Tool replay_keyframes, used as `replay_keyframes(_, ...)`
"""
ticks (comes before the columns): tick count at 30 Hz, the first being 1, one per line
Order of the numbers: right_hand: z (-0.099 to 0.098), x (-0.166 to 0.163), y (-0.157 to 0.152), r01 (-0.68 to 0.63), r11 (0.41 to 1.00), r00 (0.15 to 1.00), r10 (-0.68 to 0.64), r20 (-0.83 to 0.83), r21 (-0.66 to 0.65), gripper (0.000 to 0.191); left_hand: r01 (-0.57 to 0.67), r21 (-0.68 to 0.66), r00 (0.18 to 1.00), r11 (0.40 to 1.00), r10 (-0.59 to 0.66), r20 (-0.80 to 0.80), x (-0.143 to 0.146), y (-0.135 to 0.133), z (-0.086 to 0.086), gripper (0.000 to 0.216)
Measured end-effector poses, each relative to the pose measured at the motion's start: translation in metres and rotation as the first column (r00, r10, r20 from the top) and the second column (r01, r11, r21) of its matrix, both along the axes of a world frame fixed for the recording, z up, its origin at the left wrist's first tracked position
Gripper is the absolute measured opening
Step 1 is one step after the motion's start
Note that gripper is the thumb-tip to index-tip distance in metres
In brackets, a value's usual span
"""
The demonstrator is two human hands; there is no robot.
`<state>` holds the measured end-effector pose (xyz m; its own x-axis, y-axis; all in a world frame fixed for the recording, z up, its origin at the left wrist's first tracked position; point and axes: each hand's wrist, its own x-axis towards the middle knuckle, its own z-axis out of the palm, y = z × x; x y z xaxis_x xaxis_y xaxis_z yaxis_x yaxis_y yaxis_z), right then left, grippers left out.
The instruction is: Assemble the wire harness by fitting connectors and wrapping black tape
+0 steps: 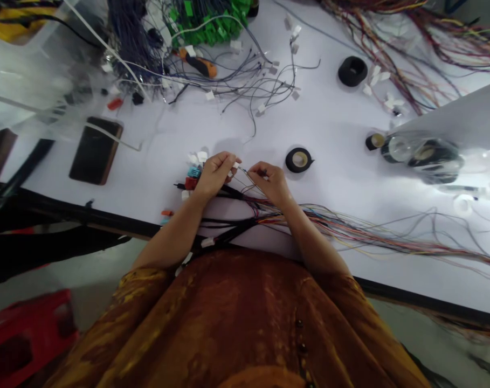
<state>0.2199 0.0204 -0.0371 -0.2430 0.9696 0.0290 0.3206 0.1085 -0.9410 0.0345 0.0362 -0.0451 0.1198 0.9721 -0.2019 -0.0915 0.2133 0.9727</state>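
Between the fingertips of my left hand (217, 173) is a small white connector (235, 166). My right hand (270, 182) pinches a thin wire (245, 171) close to that connector, a short gap from the left fingers. Whether the wire's tip sits inside the connector is too small to tell. Under both wrists runs a wiring harness (321, 220), its bundled wires stretching off to the right. At its left end, beside my left hand, lie a blue connector (194, 172), a red connector (191, 183) and several white ones.
A roll of black tape (299, 160) lies right of my hands, another roll (352, 71) farther back. A phone (96, 151) rests at left. Loose grey wires (269, 89), an orange-handled tool (202, 66) and green connectors (212, 24) occupy the back. The table's dark edge (87, 214) runs in front of me.
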Motion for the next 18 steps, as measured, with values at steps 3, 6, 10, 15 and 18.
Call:
replay_keyframes(3, 0.0018, -0.0001, 0.0005, 0.01, 1.0, 1.0, -0.01, 0.013, -0.003, 0.018, -0.012, -0.027, 0.999, 1.0, 0.011, -0.03, 0.0006, -0.0011, 0.0043, 0.033)
replay_keyframes(6, 0.0031, 0.0004, 0.0016, 0.018, 1.0, 1.0, -0.017, 0.022, -0.023, 0.019, -0.019, -0.024, 0.999, 1.0, 0.018, -0.04, 0.0022, -0.0017, 0.0076, 0.034)
replay_keyframes(10, 0.0011, 0.0012, 0.0024, 0.008, 0.999, 1.0, -0.007, 0.005, -0.035, 0.023, -0.025, -0.006, 0.998, 1.0, 0.025, -0.054, 0.0034, -0.002, 0.0064, 0.035)
replay_keyframes(15, -0.0015, 0.0017, 0.0014, -0.021, 0.999, 1.0, 0.021, -0.004, -0.024, 0.026, -0.032, -0.007, 0.997, 0.999, 0.032, -0.074, 0.0019, -0.0016, 0.0024, 0.032)
replay_keyframes(18, 0.0008, 0.0021, 0.0006, -0.018, 0.999, 1.0, 0.017, -0.022, -0.043, 0.026, -0.025, 0.004, 0.997, 1.0, 0.025, -0.079, 0.001, -0.0015, 0.0027, 0.033)
